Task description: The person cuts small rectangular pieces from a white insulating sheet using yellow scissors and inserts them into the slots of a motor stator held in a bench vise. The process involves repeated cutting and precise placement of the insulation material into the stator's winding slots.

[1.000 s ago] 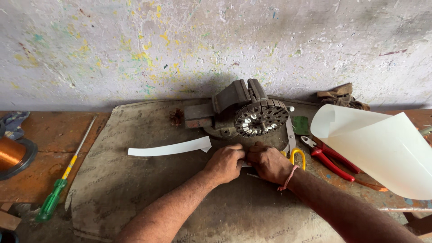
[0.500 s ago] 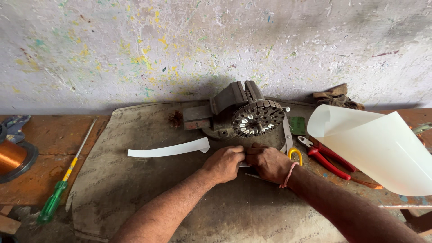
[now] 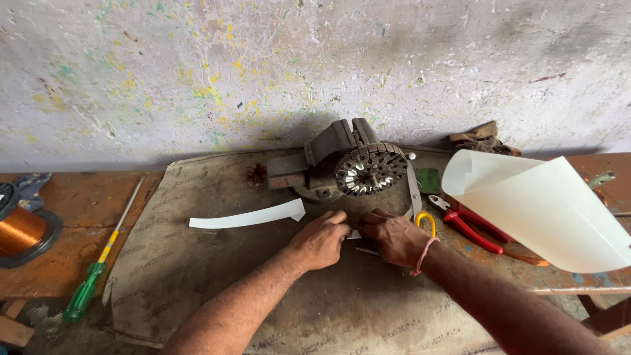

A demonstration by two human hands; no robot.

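Note:
My left hand (image 3: 320,239) and my right hand (image 3: 393,235) are fisted close together on a grey mat (image 3: 197,276), pinching a small white paper piece (image 3: 354,234) between them. A thin grey rod (image 3: 365,251) pokes out under my right hand. Just beyond the hands a slotted round motor stator (image 3: 370,169) is clamped in a bench vise (image 3: 332,148). A curved white paper strip (image 3: 246,216) lies to the left of my left hand.
Yellow-handled scissors (image 3: 424,218) and red-handled pliers (image 3: 470,223) lie right of my hands, beside a large curled white sheet (image 3: 542,210). A green-and-yellow screwdriver (image 3: 98,260) and a spool of copper wire (image 3: 23,230) are at left. A stained wall stands behind.
Both hands stay together over the small paper piece with only slight finger shifts. The view has tilted a little; nothing else has moved.

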